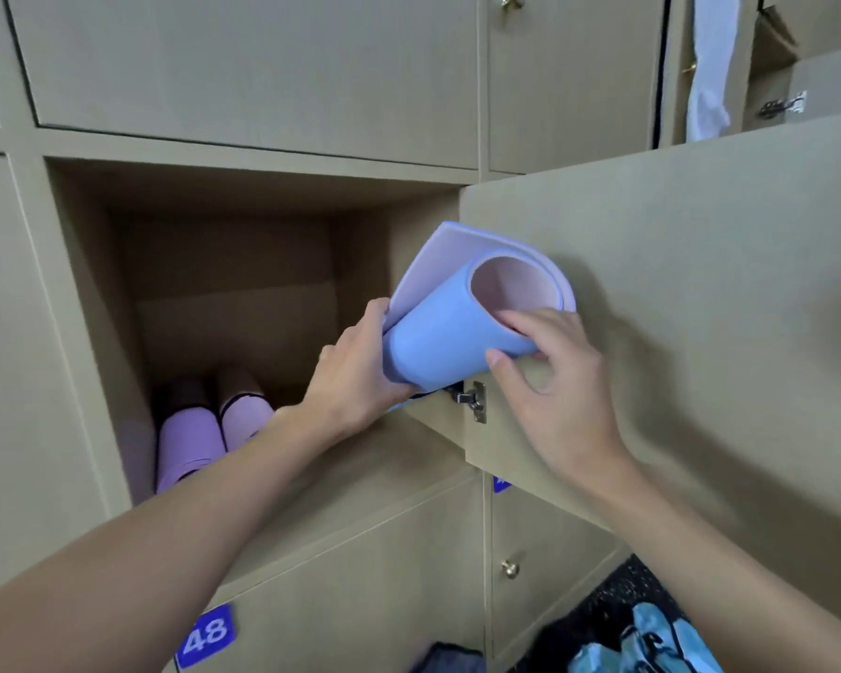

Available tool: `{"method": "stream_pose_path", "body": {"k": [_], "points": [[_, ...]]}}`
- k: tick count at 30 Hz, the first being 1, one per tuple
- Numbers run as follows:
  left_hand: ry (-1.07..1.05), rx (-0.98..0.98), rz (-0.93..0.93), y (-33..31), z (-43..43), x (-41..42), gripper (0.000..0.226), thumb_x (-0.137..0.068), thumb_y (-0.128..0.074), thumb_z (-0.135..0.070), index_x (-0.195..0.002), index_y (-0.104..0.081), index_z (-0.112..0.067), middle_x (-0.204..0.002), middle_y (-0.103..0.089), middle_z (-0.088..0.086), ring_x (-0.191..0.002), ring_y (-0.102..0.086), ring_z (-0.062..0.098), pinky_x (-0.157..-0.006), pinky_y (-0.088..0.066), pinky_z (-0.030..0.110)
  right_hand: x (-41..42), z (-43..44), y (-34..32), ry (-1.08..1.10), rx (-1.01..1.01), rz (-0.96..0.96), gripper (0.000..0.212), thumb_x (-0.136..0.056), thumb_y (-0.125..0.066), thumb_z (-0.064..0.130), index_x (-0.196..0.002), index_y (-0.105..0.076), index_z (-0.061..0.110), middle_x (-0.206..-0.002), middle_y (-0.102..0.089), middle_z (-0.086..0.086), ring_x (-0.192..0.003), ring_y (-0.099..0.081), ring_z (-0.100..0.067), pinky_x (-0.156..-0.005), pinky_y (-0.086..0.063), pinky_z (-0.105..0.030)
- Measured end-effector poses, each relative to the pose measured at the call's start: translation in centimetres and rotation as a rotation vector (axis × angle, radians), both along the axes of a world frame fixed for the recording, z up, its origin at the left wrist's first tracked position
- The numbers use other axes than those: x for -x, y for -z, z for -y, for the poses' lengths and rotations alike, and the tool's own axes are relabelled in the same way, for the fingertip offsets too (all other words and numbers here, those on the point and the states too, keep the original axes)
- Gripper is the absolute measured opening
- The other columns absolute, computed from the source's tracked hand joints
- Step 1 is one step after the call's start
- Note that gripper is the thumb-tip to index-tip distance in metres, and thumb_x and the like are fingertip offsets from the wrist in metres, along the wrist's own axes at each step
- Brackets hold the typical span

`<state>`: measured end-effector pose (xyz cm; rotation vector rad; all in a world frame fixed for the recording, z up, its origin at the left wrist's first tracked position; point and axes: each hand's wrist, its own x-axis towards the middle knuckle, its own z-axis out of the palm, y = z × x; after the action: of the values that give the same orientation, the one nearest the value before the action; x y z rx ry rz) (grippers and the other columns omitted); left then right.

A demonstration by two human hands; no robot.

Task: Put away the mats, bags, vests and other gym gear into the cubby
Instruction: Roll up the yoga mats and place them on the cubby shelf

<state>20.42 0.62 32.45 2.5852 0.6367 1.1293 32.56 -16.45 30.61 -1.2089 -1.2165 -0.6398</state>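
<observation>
The left hand (355, 376) wraps the rolled blue mat (438, 332), the right hand (549, 376) pinches its near rim, at the cubby's (244, 184) right edge; the loose flap could catch the door (676, 284) and unroll

We see a matt foam blue mat (438, 342), matt beige board cubby (273, 153), shiny brass knob (510, 568), metal hinge (472, 398).

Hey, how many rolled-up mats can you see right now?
3. One blue mat gripped by the left hand and right hand at the open cubby; a left pink mat and right pink mat lie side by side inside. Others may be hidden.
</observation>
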Motion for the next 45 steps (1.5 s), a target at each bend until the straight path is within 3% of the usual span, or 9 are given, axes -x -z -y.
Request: {"method": "stream_pose_path", "body": {"k": [4,9,12,14,18,21,24,30,45], "points": [[-0.002,0.084,-0.039,4.1,-2.4,0.5,0.090,-0.064,-0.084,-0.041,-0.132,-0.026,-0.037,-0.125,-0.055,-0.010,-0.110,-0.055,0.023,-0.086,-0.051,0.047,0.1,-2.3,4.2,0.016,0.105,0.117,0.026,-0.080,-0.063,-0.001,-0.106,-0.066,0.004,-0.099,-0.059,0.004,-0.097,-0.050,-0.013,-0.091,-0.035,-0.008],[-0.002,0.120,0.012,8.3,-5.7,1.9,0.059,-0.070,-0.072,-0.026,-0.115,-0.036,-0.039,-0.105,-0.056,-0.011,-0.099,-0.060,0.025,-0.080,-0.052,0.043,0.4,-5.1,8.2,-0.062,0.283,0.042,0.024,-0.080,-0.063,-0.003,-0.097,-0.060,0.014,-0.094,-0.057,0.010,-0.090,-0.051,-0.004,-0.081,-0.038,-0.009],[-0.059,0.097,-0.014,10.2,-7.7,3.6,0.066,-0.074,-0.072,-0.037,-0.131,-0.039,-0.036,-0.126,-0.057,-0.010,-0.115,-0.058,0.021,-0.094,-0.048,0.048,0.8,-7.2,10.5,-0.095,0.454,-0.022,0.025,-0.084,-0.061,0.001,-0.092,-0.053,0.024,-0.090,-0.056,0.012,-0.087,-0.052,-0.004,-0.075,-0.044,-0.018],[-0.270,-0.014,-0.102,11.0,-9.0,4.8,0.079,-0.078,-0.070,-0.040,-0.145,-0.031,-0.030,-0.148,-0.043,-0.005,-0.136,-0.040,0.022,-0.111,-0.033,0.048,1.4,-9.0,11.7,-0.039,0.607,-0.019,0.024,-0.085,-0.057,0.006,-0.088,-0.046,0.027,-0.087,-0.052,0.009,-0.082,-0.046,-0.017,-0.070,-0.043,-0.032],[-0.558,-0.023,-0.330,13.4,-10.9,7.6,0.089,-0.085,-0.057,-0.049,-0.156,-0.006,-0.029,-0.165,-0.003,0.001,-0.152,0.000,0.021,-0.119,-0.004,0.054,2.9,-11.4,13.3,0.016,0.776,0.166,0.020,-0.083,-0.058,0.016,-0.096,-0.052,0.031,-0.096,-0.050,0.023,-0.104,-0.031,-0.002,-0.094,-0.027,-0.033],[-0.580,-0.093,-0.401,16.7,-11.7,8.8,0.092,-0.078,-0.051,-0.056,-0.156,-0.012,-0.028,-0.166,-0.001,0.001,-0.152,-0.006,0.024,-0.121,0.004,0.049,3.6,-11.9,14.7,0.035,0.749,0.190,0.017,-0.089,-0.053,0.024,-0.101,-0.057,0.036,-0.102,-0.055,0.026,-0.119,-0.033,-0.001,-0.105,-0.015,-0.035],[-0.567,-0.140,-0.332,18.0,-12.2,8.8,0.093,-0.070,-0.048,-0.059,-0.154,-0.021,-0.028,-0.166,-0.006,0.001,-0.150,-0.012,0.025,-0.121,0.005,0.045,3.8,-12.1,16.0,0.051,0.516,0.076,0.004,-0.082,-0.060,0.029,-0.086,-0.059,0.029,-0.089,-0.058,0.017,-0.101,-0.047,-0.002,-0.104,-0.027,-0.044],[-0.559,-0.145,-0.317,18.1,-12.1,8.6,0.090,-0.076,-0.060,-0.055,-0.153,-0.020,-0.031,-0.165,-0.001,0.005,-0.152,-0.005,0.023,-0.121,0.009,0.043,4.5,-13.9,15.6,0.049,0.500,-0.250,0.090,-0.055,-0.062,0.072,-0.136,-0.035,0.043,-0.130,-0.027,0.010,-0.124,-0.025,-0.014,-0.103,-0.033,-0.036],[-0.549,-0.147,-0.277,18.4,-12.4,8.6,0.097,-0.075,-0.048,-0.064,-0.155,-0.008,-0.026,-0.166,-0.001,0.001,-0.152,-0.003,0.020,-0.122,0.007,0.044,3.6,-24.5,14.7,0.005,0.678,-0.164,0.082,-0.067,-0.075,0.061,-0.136,-0.037,0.039,-0.139,-0.028,0.006,-0.131,-0.024,-0.024,-0.104,-0.040,-0.042]]}}
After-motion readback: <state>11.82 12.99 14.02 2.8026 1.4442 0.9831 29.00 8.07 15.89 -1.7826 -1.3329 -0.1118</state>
